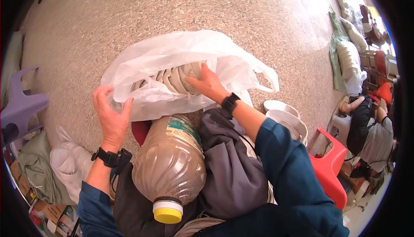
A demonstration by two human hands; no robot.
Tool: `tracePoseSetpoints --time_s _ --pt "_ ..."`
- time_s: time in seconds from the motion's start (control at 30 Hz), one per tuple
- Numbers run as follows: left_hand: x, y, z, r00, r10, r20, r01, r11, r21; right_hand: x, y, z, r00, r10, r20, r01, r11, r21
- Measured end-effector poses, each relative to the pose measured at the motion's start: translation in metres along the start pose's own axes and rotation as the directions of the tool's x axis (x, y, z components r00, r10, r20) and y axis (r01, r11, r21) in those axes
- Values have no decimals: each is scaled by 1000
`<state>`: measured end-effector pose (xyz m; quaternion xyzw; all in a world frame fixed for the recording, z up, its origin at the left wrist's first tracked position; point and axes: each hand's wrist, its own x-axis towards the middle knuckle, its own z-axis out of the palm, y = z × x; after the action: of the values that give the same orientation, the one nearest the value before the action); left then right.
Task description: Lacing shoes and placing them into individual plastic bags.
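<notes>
Pale, curved strips [170, 78] are seen in a thin white plastic bag [172, 49], just left of the spread right hand [209, 84], and the left hand [111, 118] is held, fingers apart, by the bag's left edge.

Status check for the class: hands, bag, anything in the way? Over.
Left hand spread by white plastic bag; right hand open at pale layered bands inside, contact unclear. Bag's mouth open. Large clear bottle close on bag's near side, possible obstruction.

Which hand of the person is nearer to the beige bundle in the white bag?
Right. The right hand is at the beige bundle, in the opening of the white bag; the left hand is farther, by the bag's left edge.
</notes>
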<state>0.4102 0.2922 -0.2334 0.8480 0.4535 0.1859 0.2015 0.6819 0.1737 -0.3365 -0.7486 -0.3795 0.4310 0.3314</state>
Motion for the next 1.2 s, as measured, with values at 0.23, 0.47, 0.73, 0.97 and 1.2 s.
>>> tracePoseSetpoints --time_s 0.23,0.47,0.73,0.97,1.2 --pt "-29 -30 7 558 -635 534 825 492 -277 -69 -1 -64 753 -527 -395 271 795 -543" --pt "3 -35 31 470 -620 629 879 265 -396 -77 70 -153 854 299 -426 -347 937 -38" --pt "-26 -25 -47 560 -473 680 625 -297 -722 -147 -109 -162 998 56 22 -54 682 729" --pt "-73 -39 -145 590 -389 707 711 -164 -684 -176 -162 -189 971 -183 -153 232 568 790" --pt "-83 -18 -135 910 -415 6 392 854 -342 -183 -166 -152 991 -134 -25 110 675 730"
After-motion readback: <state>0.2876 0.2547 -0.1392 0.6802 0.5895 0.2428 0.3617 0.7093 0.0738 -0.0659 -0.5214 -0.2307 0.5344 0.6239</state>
